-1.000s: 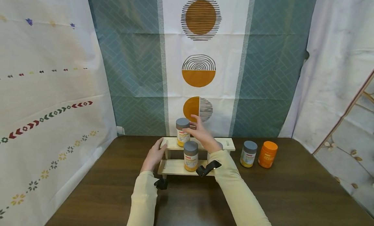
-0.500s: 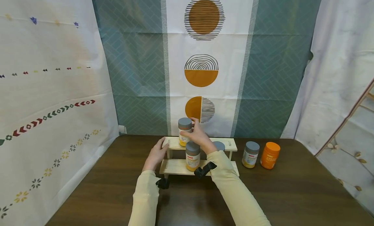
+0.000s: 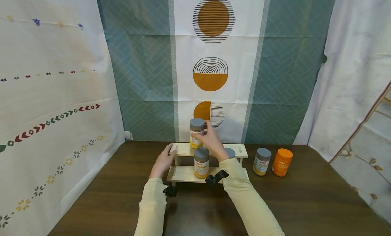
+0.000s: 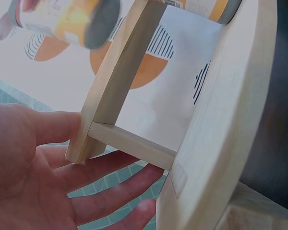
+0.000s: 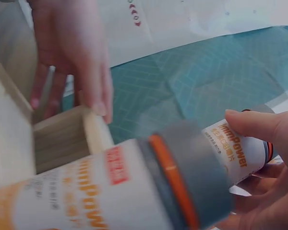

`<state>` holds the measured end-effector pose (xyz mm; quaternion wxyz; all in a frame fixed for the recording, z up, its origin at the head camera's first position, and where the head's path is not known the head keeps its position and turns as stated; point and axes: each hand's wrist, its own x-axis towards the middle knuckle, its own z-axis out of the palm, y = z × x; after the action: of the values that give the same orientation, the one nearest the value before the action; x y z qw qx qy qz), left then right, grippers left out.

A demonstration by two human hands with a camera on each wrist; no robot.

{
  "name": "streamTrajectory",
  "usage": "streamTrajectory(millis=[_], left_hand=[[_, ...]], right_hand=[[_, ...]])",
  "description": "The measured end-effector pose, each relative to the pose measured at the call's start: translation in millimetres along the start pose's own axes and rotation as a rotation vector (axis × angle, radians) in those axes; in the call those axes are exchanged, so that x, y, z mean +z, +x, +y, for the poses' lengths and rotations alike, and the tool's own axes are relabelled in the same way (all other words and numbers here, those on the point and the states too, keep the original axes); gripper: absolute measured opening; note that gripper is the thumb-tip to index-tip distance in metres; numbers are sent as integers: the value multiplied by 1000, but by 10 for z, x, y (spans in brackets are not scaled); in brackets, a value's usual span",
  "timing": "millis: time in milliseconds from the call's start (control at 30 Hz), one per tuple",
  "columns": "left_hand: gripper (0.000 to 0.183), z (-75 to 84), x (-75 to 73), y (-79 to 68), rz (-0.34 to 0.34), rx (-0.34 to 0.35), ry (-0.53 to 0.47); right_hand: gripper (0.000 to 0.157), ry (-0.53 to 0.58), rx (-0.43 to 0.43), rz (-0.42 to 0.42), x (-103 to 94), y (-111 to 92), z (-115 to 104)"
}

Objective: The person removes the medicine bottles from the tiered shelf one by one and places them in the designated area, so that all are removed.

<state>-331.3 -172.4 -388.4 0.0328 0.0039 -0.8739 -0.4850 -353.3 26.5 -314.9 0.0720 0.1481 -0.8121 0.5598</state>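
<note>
A two-tier wooden rack (image 3: pixel 183 175) stands on the table. My left hand (image 3: pixel 163 161) holds the left end of its upper board, thumb on one side and fingers on the other in the left wrist view. My right hand (image 3: pixel 211 141) grips a white and yellow supplement bottle (image 3: pixel 197 132) with a grey lid, thumb and fingers around its body. The bottle is upright, just above the upper board. A matching bottle (image 3: pixel 201 164) stands on the lower board, large in the right wrist view. Another grey lid (image 3: pixel 229 152) shows behind my right wrist, its body hidden.
Right of the rack, another grey-lidded bottle (image 3: pixel 261 161) and an orange bottle (image 3: pixel 282 162) stand on the dark table (image 3: pixel 100 195). A patterned curtain (image 3: pixel 140 93) hangs behind the table, with white cloths at both sides.
My right hand has lifted the bottle slightly off the upper board and moved it a little to the right. My left hand stays on the rack's end.
</note>
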Motion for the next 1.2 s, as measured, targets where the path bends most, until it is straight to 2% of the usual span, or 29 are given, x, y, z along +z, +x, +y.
streamTrajectory(millis=[167,300,833,1200], left_hand=[[57,0,2,-7,-4,6,-13],[57,4,-3,-8,-5,5,-10],[57,-4,-9,7,-3,5,-9],[57,-9,-8,2,-7,8,-21]], right_hand=[[65,12,-21,71,-134,-50,-120],[65,23,-35,109,-244,-69,-122],[62,40,-37,202,-686,-195,50],[65,-56,-41,298,-986,-333,199]])
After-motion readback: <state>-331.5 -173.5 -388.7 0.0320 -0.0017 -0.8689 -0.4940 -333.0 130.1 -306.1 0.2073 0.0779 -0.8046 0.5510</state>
